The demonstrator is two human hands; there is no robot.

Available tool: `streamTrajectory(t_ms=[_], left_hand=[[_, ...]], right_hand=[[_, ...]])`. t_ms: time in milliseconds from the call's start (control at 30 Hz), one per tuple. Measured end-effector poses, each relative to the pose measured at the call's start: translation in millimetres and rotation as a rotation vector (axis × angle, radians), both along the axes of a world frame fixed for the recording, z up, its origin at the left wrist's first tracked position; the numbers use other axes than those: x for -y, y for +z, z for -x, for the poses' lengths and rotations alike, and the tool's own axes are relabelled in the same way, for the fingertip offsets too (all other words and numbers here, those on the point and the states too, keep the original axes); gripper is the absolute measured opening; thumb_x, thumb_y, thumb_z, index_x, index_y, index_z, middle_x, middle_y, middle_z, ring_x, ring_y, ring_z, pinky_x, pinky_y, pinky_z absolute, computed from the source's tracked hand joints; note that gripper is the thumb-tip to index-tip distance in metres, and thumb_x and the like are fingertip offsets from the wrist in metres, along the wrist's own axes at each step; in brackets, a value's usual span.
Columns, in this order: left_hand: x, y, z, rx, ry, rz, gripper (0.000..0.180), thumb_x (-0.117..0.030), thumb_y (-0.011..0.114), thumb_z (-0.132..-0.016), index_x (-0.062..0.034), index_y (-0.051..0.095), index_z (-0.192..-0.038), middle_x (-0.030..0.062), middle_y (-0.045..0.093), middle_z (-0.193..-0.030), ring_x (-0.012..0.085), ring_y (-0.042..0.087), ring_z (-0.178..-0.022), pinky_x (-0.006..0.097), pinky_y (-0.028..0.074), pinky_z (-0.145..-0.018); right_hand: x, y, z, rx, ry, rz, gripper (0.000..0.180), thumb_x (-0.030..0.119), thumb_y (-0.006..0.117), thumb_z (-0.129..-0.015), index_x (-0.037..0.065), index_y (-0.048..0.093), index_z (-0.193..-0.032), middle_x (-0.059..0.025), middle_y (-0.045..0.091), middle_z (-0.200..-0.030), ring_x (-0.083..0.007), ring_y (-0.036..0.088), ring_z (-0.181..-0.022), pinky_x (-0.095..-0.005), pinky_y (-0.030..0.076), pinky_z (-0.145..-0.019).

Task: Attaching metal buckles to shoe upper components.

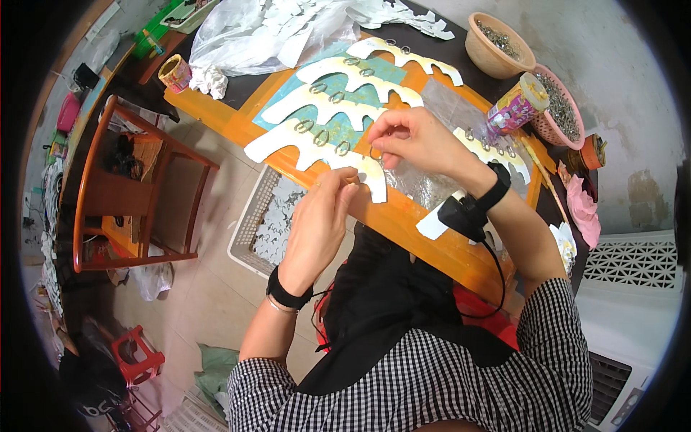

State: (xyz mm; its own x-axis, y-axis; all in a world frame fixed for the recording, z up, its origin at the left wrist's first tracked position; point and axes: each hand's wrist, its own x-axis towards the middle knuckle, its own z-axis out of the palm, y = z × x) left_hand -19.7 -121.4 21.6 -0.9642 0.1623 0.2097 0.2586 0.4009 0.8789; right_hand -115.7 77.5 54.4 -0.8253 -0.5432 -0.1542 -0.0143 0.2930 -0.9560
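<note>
brn wdn chair (pixel 119 193) L | red stool (pixel 146 369) lwr L | wht vented unit (pixel 625 306) R

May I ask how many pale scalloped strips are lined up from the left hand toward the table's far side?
4: the nearest strip beside the left hand, the second strip behind it, the third strip beyond that, and the farthest strip last. Any beneath would be hidden.

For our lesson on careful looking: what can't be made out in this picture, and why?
Head view throughout:
Right hand: its back hides the palm.
White crate: left hand and table hide part.
Metal pieces in the pink basket: too small to count.
White scraps: cut off by the picture's upper edge.
</note>
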Motion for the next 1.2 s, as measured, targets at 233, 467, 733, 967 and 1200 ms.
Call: streamTrajectory(t_ms=[233,467,733,967,1200], left_hand=[[-5,-4,-3,-0.064,0.056,0.445,0.029,-0.003,0.052,-0.091,-0.0132,0.061,-0.116,0.0137,0.059,-0.095,0.0343,0.064,-0.071,0.042,0.051,-0.060],[-6,-10,-2,-0.148,0.012,0.546,0.026,-0.002,0.055,-0.086,-0.0098,0.059,-0.110,0.0132,0.059,-0.098,0.0335,0.065,-0.063,0.043,0.052,-0.054],[-8,-9,1,-0.182,0.008,0.581,0.025,0.000,0.057,-0.082,-0.0081,0.060,-0.105,0.0126,0.059,-0.105,0.0322,0.065,-0.063,0.041,0.052,-0.053],[-7,-7,11,-0.309,-0.054,0.655,0.015,-0.004,0.058,-0.082,-0.0047,0.062,-0.097,0.0025,0.061,-0.124,0.0272,0.066,-0.066,0.037,0.052,-0.052],[-3,-4,20,-0.349,-0.161,0.718,0.021,-0.002,0.059,-0.078,0.0017,0.057,-0.098,0.0096,0.060,-0.120,0.0260,0.068,-0.077,0.037,0.053,-0.058]], right_hand=[[8,-18,10,0.057,-0.082,-0.055,0.007,0.003,0.064,-0.089,-0.002,0.065,-0.094,-0.0034,0.066,-0.081,-0.0066,0.062,-0.067,-0.0200,0.052,-0.062],[14,-19,8,-0.161,-0.019,-0.171,0.006,0.004,0.068,-0.084,-0.001,0.069,-0.087,-0.0035,0.066,-0.073,-0.0060,0.059,-0.063,-0.0218,0.048,-0.057],[13,-29,9,-0.472,-0.011,-0.275,0.008,0.007,0.070,-0.082,-0.001,0.069,-0.085,-0.0084,0.064,-0.078,-0.0165,0.062,-0.071,-0.0294,0.049,-0.065],[13,-30,10,-0.423,-0.029,-0.292,0.007,0.006,0.070,-0.080,0.000,0.069,-0.084,-0.0101,0.063,-0.080,-0.0192,0.063,-0.073,-0.0307,0.050,-0.066],[14,-33,10,-0.432,-0.047,-0.278,0.009,0.007,0.070,-0.078,0.000,0.071,-0.083,-0.0149,0.069,-0.076,-0.0250,0.068,-0.071,-0.0342,0.052,-0.066]])
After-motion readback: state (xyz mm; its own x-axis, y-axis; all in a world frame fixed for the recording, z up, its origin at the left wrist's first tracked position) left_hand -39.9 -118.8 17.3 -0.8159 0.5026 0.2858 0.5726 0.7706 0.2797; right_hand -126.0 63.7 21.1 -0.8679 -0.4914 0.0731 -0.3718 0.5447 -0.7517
